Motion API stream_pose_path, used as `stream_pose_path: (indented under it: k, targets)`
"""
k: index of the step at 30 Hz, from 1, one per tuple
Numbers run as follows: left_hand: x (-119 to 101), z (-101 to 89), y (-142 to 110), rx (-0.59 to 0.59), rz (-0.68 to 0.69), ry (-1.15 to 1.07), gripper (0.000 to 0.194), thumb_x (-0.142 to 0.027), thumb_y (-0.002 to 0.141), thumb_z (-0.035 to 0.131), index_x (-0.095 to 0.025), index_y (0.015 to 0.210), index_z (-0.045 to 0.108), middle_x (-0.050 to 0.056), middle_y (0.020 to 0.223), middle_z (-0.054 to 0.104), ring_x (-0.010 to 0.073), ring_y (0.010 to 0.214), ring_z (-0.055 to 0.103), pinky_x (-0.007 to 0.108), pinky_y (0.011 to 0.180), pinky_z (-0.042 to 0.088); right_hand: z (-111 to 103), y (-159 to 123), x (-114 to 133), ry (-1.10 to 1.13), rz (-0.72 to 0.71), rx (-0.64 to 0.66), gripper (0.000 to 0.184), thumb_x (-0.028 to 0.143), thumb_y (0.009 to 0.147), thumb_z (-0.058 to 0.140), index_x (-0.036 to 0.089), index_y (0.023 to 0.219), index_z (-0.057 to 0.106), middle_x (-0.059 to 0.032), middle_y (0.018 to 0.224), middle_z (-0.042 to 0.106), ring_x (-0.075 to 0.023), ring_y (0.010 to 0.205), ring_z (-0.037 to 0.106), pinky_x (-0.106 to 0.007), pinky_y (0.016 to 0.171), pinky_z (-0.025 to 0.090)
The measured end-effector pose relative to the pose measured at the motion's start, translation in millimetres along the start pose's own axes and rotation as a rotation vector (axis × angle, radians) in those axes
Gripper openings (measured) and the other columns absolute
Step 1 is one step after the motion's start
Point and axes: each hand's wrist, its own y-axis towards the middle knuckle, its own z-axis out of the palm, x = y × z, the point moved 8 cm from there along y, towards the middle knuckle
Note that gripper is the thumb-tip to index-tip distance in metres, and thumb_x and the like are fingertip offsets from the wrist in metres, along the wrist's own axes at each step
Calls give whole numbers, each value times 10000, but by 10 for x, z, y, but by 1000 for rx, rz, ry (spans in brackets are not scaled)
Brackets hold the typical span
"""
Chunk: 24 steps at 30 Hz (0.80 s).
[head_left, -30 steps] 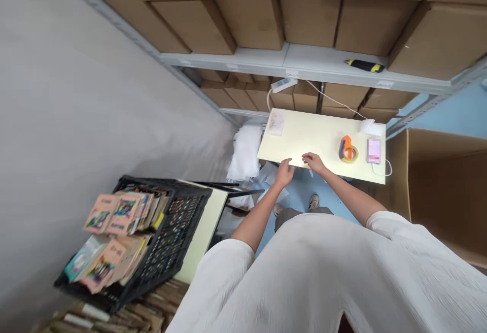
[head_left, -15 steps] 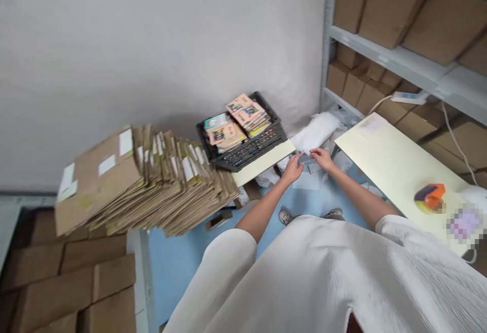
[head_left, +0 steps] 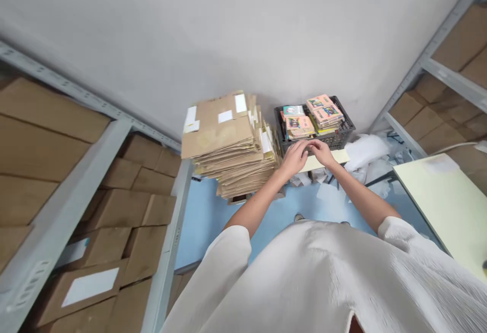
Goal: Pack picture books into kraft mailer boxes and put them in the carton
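My left hand [head_left: 296,155] is held out in front of me, its fingers loosely bent and the thumb apart from them. Beside it, my right hand [head_left: 321,152] has its fingertips close against those of the left; both seem to hold nothing. Just beyond both hands stands a black plastic basket [head_left: 335,142]. Inside it lie stacks of booklets with pinkish covers [head_left: 324,108] and a teal-covered one [head_left: 293,111]. Left of the basket rises a tall pile of flattened cardboard boxes [head_left: 224,137] with white labels.
Grey shelving [head_left: 95,165] full of cardboard boxes [head_left: 131,206] runs along the left, with more boxes [head_left: 429,125] shelved at right. A pale yellow tabletop [head_left: 449,196] juts in at right. White plastic packaging [head_left: 363,151] lies on the blue floor [head_left: 205,221] near the basket.
My view has swung left, so the pile and basket appear further right and the left shelving shows more. My hands have come together, fingertips close.
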Motion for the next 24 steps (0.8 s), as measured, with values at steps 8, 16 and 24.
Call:
stream_pose_path:
  k: [8, 16, 24]
  targets:
    - [364, -1654, -421, -279, -60, 234, 477, -278, 1124, 445, -236, 1567, 617, 135, 1585, 675, 292, 1515, 601, 492, 1298, 460, 1296, 544, 1248, -264, -460, 251, 361, 465, 1061, 561, 231, 1248, 761, -131, 1286, 739, -290, 1156, 694, -484, 1054, 595]
    - [1124, -2311, -974, -314, -336, 389, 515, -359, 1068, 574, -246, 1568, 629, 124, 1709, 581, 327, 1620, 495, 556, 1379, 314, 2043, 680, 1673, -579, -619, 346, 591, 622, 1037, 645, 243, 1490, 661, -201, 1575, 557, -437, 1447, 531, -653, 1219, 455]
    - [1305, -2284, -1087, -217, -428, 382, 687, -418, 1021, 674, -252, 1674, 537, 125, 1726, 567, 332, 1631, 491, 517, 1340, 382, 2185, 602, 1671, -736, -646, 421, 632, 564, 1028, 663, 221, 1559, 643, -210, 1638, 551, -461, 1403, 511, -675, 1175, 438]
